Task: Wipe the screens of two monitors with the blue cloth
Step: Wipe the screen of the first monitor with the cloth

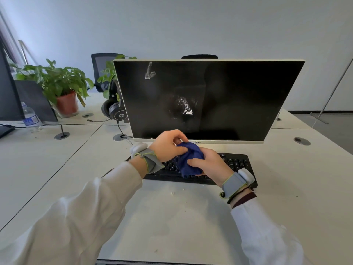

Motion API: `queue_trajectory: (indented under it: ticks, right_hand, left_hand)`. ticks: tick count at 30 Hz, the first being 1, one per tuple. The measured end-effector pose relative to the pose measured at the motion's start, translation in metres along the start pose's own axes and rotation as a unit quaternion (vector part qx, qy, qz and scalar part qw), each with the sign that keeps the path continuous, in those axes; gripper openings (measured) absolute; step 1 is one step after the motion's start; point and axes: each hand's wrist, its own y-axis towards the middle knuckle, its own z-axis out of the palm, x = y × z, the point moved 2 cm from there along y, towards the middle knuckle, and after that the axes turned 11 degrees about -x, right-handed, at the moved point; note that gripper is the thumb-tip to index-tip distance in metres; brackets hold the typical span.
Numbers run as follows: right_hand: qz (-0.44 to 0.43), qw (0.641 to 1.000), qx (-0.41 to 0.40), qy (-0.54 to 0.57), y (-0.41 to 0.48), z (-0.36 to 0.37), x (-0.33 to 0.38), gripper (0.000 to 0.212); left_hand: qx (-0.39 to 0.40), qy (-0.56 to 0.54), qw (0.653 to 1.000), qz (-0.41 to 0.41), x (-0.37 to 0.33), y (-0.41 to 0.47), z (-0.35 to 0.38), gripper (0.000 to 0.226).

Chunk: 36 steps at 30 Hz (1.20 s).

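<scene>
— Where is the cloth?

— The soft, crumpled dark blue cloth (191, 159) is bunched between both hands, above the flat black plastic keyboard (235, 161) and just in front of the monitor's lower edge; it touches neither screen.

— How do the hands hold it?

— The left hand (168, 145) has its fingers curled, thumb and fingertips pinching the upper folds; the right hand (210, 163) wraps the lower bulk, thumb laid across the fabric, fingers curled beneath. Each wrist bears a grey fabric band (150, 159) with a rounded white pod; loose white sleeves (86, 217) cover the forearms.

— And the screen?

— The wide white-framed monitor (210, 100) has a glossy black screen, tilted back; two chalky white smears mark it; a narrow streak (150, 71) near the upper left, a grainy, speckled patch (185, 107) near the middle.

— The other one?

— Only a dark slab of a second monitor (7, 88) shows at the far left edge; I cannot judge its surface.

— What else lies about?

— A smooth matt white desk (172, 217) with a few pale crumbs; a black padded headset (114, 109) beside the monitor's left edge; a leafy green plant in a rounded terracotta-coloured pot (66, 104); a clear, ribbed plastic bottle (31, 117) with a blue label near the second monitor; round metal cable grommets (61, 135) set in the desktop.
</scene>
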Motion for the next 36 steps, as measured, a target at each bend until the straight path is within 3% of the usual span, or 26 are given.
queue_trajectory:
  ticks: [4,7,10,14,15,19,24,30,33,36]
  right_hand:
    - [0.034,0.998,0.031,0.035,-0.006,-0.007,0.000,0.018]
    - [0.042,0.995,0.037,0.083,-0.005,-0.013,0.001,0.040]
    - [0.051,0.988,0.028,0.140,-0.001,-0.017,0.005,0.045]
    - [0.066,0.989,0.001,0.128,0.003,-0.017,0.005,0.047]
    - [0.067,0.991,-0.006,0.113,0.003,-0.015,0.005,0.043]
    - [0.067,0.995,-0.020,0.077,0.002,-0.011,0.004,0.020]
    - [0.059,0.996,-0.023,0.063,-0.002,-0.016,0.008,0.018]
    - [0.071,0.994,-0.022,0.081,-0.005,-0.025,0.016,0.016]
    - [0.104,0.989,-0.046,0.091,-0.004,-0.024,0.016,0.017]
    - [0.115,0.984,-0.058,0.122,-0.002,-0.020,0.019,0.019]
  left_hand:
    - [-0.016,-0.015,1.000,-0.005,0.006,0.014,-0.022,0.026]
    - [0.002,0.013,1.000,-0.015,0.005,0.012,-0.025,0.020]
    - [0.043,0.047,0.998,-0.025,-0.002,-0.001,-0.016,0.010]
    - [0.097,-0.073,0.983,-0.138,-0.012,-0.024,-0.003,0.038]
    - [0.093,-0.075,0.984,-0.132,-0.012,-0.025,-0.001,0.043]
    - [0.090,0.082,0.992,-0.033,-0.012,-0.025,0.009,0.074]
    - [0.062,0.164,0.984,0.041,-0.017,-0.021,0.006,0.028]
    - [0.033,0.088,0.995,-0.026,-0.018,-0.015,-0.011,0.034]
    - [-0.001,0.017,0.999,-0.047,-0.018,-0.018,-0.011,0.007]
    - [0.073,0.058,0.995,-0.028,-0.024,-0.026,-0.001,0.039]
